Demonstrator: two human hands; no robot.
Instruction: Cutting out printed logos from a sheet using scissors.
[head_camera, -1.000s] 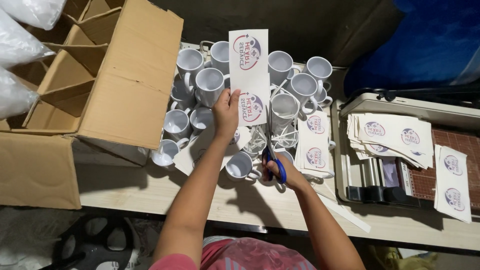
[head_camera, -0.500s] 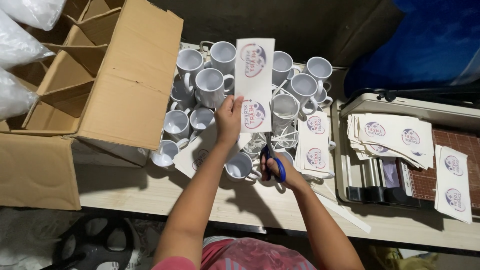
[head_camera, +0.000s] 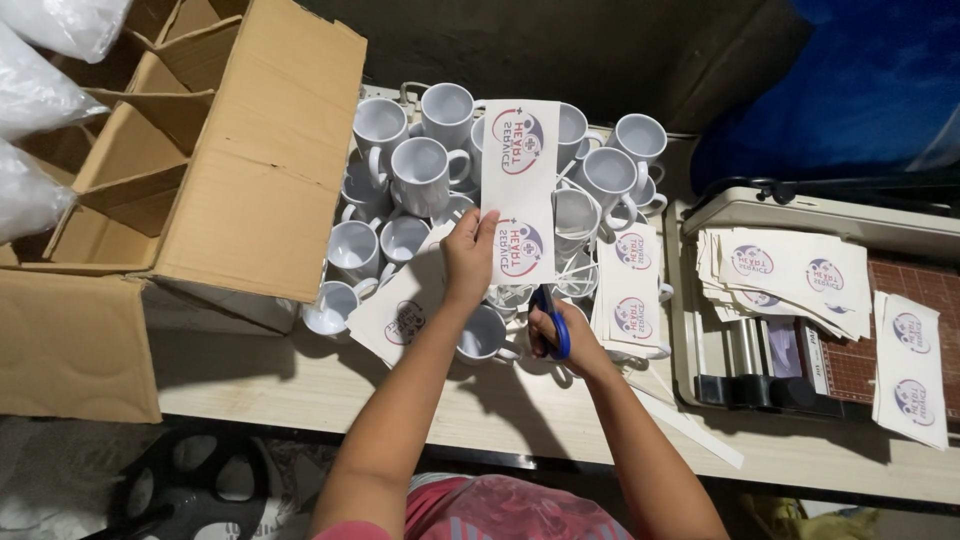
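The printed paper strip (head_camera: 519, 190) has slid further down toward the scissors since a moment ago. From the left: an open cardboard box (head_camera: 200, 170), then white mugs (head_camera: 420, 170) crowded on the table (head_camera: 400, 385). The left hand (head_camera: 468, 258) pinches the strip's lower left edge — thumb on top. The right hand (head_camera: 560, 335) is closed through the blue-handled scissors (head_camera: 552, 318) (blades hidden behind the strip). Cut strips (head_camera: 785, 275) lie on a paper trimmer (head_camera: 800, 215) at right

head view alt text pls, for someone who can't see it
Seen from above, the left hand holds up a printed paper strip while the right hand grips blue-handled scissors at its lower edge. Below are white mugs, beside an open cardboard box and stacked printed sheets.
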